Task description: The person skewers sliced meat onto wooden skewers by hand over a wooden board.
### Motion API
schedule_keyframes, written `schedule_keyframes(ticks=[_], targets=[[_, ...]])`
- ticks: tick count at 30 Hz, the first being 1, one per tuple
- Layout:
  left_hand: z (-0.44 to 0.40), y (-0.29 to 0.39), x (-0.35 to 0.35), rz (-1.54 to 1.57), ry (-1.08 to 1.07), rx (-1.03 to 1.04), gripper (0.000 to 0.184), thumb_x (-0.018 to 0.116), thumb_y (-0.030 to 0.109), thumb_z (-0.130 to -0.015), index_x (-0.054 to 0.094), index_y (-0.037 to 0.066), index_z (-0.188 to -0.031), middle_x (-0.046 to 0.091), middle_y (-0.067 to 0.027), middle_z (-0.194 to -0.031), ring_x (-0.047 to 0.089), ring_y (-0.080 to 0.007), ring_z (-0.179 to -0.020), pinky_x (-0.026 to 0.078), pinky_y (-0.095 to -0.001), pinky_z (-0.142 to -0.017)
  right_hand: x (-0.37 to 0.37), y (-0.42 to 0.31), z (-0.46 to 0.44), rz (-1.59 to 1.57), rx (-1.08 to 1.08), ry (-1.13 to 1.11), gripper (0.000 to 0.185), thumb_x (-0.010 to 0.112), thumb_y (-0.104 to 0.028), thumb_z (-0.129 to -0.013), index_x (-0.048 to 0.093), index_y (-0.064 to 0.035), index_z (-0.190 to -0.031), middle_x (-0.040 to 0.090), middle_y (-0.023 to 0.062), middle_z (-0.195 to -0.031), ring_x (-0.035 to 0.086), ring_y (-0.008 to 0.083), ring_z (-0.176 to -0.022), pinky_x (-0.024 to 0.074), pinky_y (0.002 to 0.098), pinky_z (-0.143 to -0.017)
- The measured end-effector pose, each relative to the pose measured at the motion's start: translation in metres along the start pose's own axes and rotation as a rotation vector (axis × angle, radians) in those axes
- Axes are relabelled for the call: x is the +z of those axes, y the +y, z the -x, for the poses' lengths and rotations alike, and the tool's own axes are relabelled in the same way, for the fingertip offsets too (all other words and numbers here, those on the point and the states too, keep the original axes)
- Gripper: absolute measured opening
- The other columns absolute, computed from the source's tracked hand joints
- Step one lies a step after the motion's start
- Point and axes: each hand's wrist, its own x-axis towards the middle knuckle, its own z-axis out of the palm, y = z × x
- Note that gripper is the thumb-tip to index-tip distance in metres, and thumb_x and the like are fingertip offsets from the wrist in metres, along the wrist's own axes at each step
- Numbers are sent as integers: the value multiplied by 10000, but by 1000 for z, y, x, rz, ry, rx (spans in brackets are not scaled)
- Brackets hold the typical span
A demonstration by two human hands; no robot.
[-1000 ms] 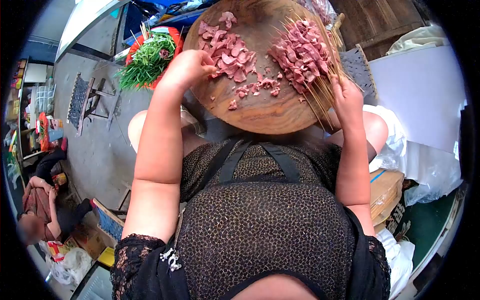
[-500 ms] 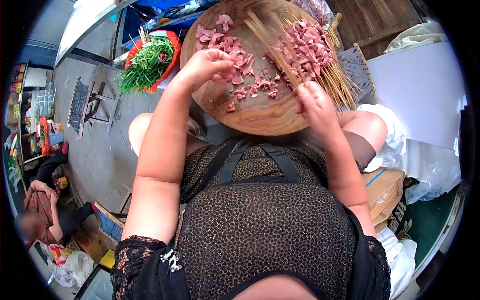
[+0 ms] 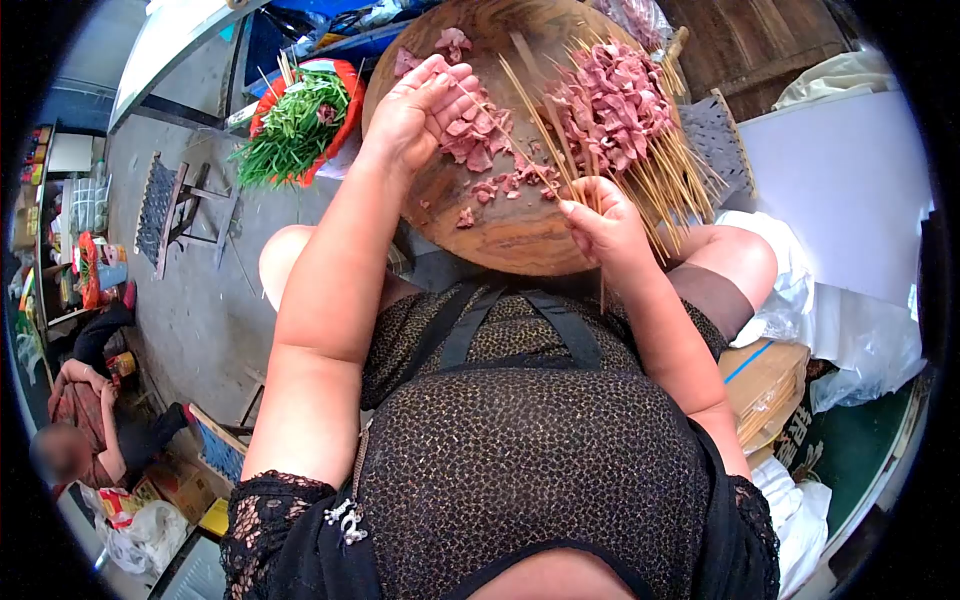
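Several skewers (image 3: pixel 560 155) pinched in right hand (image 3: pixel 605 225); left hand (image 3: pixel 415 115) loosely curled, hold unclear.

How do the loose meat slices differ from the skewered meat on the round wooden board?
The loose meat slices lie scattered; the skewered meat is heaped densely. Thin skewers jut from the skewered meat; the loose meat slices show none threaded through. Both are pink, on the board.

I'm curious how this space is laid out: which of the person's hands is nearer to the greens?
Left. The left hand is over the round wooden board, a little right of the greens; the right hand is farther right, by the board's near edge.
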Motion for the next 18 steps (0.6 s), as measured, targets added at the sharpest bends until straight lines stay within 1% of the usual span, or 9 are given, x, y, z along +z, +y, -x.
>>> schedule_keyframes(ticks=[1, 5, 7, 11, 13, 14, 16, 17, 18], targets=[[0, 0, 1, 15, 21, 12, 339, 503, 42, -873, 398, 8, -1193, 525, -182, -1166, 561, -276, -1035, 510, -362, -854, 0, 0, 0, -4, -16, -3, 137, 602, -137, -825, 540, -56, -916, 480, -52, -609, 377, 19, -430, 282, 169, -387], [2, 1, 5, 38, 39, 17, 339, 501, 49, -876, 397, 11, -1197, 523, -179, -1172, 554, -272, -1049, 499, -365, -872, 3, -4, 1, -31, 28, -22, 152, 592, -124, -829, 550, -42, -949, 513, -34, -628, 385, 19, -433, 282, 170, -386], [2, 1, 5, 37, 28, 21, 343, 502, 55, -877, 392, 10, -1199, 522, -177, -1176, 549, -268, -1058, 486, -367, -891, 3, -3, 0, -56, 27, -34, 181, 587, -115, -831, 562, -34, -991, 538, -22, -648, 387, 19, -437, 281, 168, -388], [3, 0, 8, 32, 15, 8, 344, 500, 56, -878, 389, 10, -1201, 516, -178, -1185, 544, -264, -1066, 478, -368, -903, 2, -1, -1, -54, 35, -29, 189, 583, -112, -835, 573, -30, -1005, 542, -21, -652, 391, 19, -452, 288, 166, -405], [5, 1, 11, 25, 5, -4, 333, 501, 56, -879, 394, 8, -1191, 516, -175, -1182, 544, -260, -1066, 478, -367, -903, 3, 0, -2, -24, 6, -8, 181, 579, -113, -841, 582, -29, -1001, 543, -27, -661, 408, 21, -487, 312, 162, -443], [5, 0, 11, 25, 4, -4, 333, 501, 56, -879, 394, 8, -1191, 516, -175, -1182, 544, -260, -1066, 478, -367, -903, 2, 6, -4, -24, 5, -8, 181, 579, -113, -841, 582, -29, -1001, 543, -27, -661, 408, 21, -487, 312, 162, -443], [4, -3, 11, 61, 7, 2, 311, 505, 56, -878, 406, 8, -1169, 520, -169, -1168, 544, -256, -1063, 476, -369, -906, 3, 17, -10, -28, -106, 23, 175, 570, -110, -849, 585, -22, -1001, 544, -29, -686, 451, 30, -553, 360, 167, -509], [4, -5, 12, 60, 5, 3, 311, 505, 56, -878, 406, 8, -1169, 520, -169, -1168, 544, -256, -1063, 476, -369, -906, 4, 19, -10, -27, -107, 24, 175, 570, -110, -849, 585, -22, -1001, 544, -29, -686, 451, 30, -553, 360, 167, -509], [4, -6, 14, 82, 13, 18, 302, 508, 57, -877, 409, 8, -1159, 524, -164, -1158, 545, -254, -1059, 476, -371, -908, 8, 18, -8, -7, -136, 46, 176, 567, -108, -852, 585, -18, -1002, 544, -29, -697, 467, 35, -584, 377, 171, -540]])
